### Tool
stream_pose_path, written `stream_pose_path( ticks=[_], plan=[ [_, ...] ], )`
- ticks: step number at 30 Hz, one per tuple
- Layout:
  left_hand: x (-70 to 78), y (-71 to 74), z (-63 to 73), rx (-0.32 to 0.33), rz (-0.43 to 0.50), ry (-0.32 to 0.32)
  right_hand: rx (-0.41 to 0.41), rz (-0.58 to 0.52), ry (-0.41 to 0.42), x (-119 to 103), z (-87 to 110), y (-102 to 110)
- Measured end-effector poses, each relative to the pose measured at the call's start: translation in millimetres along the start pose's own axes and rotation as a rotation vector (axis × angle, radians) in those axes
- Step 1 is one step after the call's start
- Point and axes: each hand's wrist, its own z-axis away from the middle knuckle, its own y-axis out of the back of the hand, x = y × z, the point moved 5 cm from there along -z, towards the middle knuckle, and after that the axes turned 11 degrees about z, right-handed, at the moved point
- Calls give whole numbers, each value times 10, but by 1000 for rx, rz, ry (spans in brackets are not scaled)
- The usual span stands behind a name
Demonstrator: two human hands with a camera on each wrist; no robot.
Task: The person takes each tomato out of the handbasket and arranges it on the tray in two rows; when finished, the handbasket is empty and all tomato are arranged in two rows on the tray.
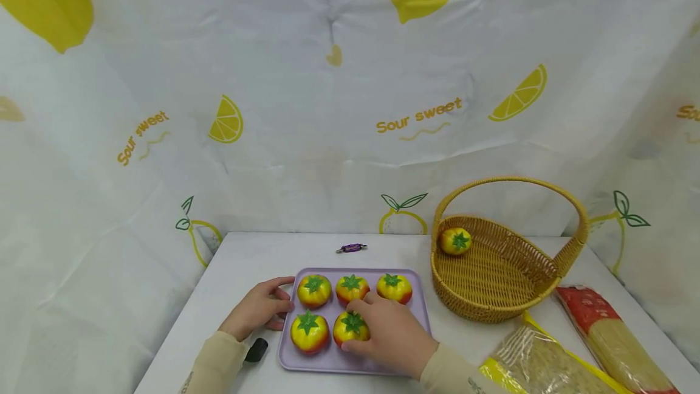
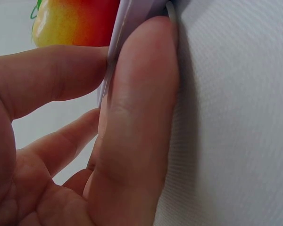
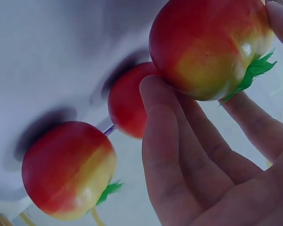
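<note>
A light purple tray [image 1: 284, 354] carries several red-and-yellow tomatoes with green star-shaped leaf tops, such as the front-left tomato [image 1: 309, 334]. My left hand [image 1: 261, 309] holds the tray's left edge; the left wrist view shows fingers on both sides of the rim [image 2: 114, 44]. Over the tray, my right hand [image 1: 391, 330] grips the front-middle tomato [image 3: 207, 47] around its sides. Two more tomatoes appear in the right wrist view, one nearer [image 3: 68, 169] and one partly behind my fingers [image 3: 127, 101]. My right hand covers the tray's front-right part.
A wicker basket [image 1: 481, 312] with a tall handle stands right of the tray, one tomato [image 1: 455, 241] inside. Two clear packets, one yellow-edged [image 1: 541, 360] and one red-ended [image 1: 612, 333], lie front right. A purple wrapped candy [image 1: 352, 248] lies behind the tray. A black object [image 1: 256, 350] is by my left wrist.
</note>
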Motion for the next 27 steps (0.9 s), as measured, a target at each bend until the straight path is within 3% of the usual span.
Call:
stream_pose_path(
  ticks=[12, 27],
  plan=[
    [11, -13, 10, -6, 2, -11, -18, 23, -21, 4, -25, -131],
    [16, -10, 9, -6, 9, -2, -4, 27, -33, 5, -12, -130]
  ],
)
